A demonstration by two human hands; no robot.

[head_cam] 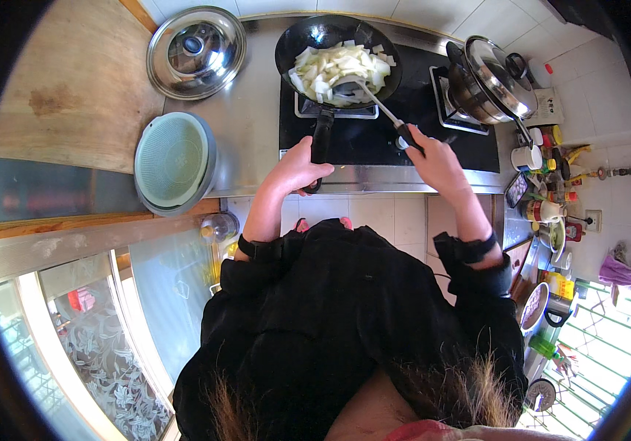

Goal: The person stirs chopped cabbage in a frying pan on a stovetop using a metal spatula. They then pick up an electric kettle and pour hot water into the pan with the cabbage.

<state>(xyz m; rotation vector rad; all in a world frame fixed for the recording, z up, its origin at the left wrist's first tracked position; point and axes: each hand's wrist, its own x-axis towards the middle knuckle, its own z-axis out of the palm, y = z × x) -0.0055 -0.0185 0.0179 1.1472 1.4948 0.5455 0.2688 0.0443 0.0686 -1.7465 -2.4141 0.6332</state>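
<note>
A black wok (pixel 299 41) stands on the left burner of the gas hob (pixel 359 140). Pale, thinly cut vegetable pieces (pixel 343 63) fill much of it. My left hand (pixel 296 165) grips the wok's black handle (pixel 323 132), which points toward me. In my right hand (pixel 436 160) is the dark grip of a spatula (pixel 387 110). Its metal shaft slants down to the left into the wok. The spatula's head (pixel 348 85) rests among the pieces at the near side, partly covered by them.
Left of the wok lies a steel lid (pixel 197 52); nearer me, a pale green colander (pixel 172 160) sits in a grey basin (pixel 209 176). A lidded steel pan (pixel 475 93) occupies the right burner. Jars and bottles (pixel 552 160) crowd the right counter beside a phone (pixel 516 190).
</note>
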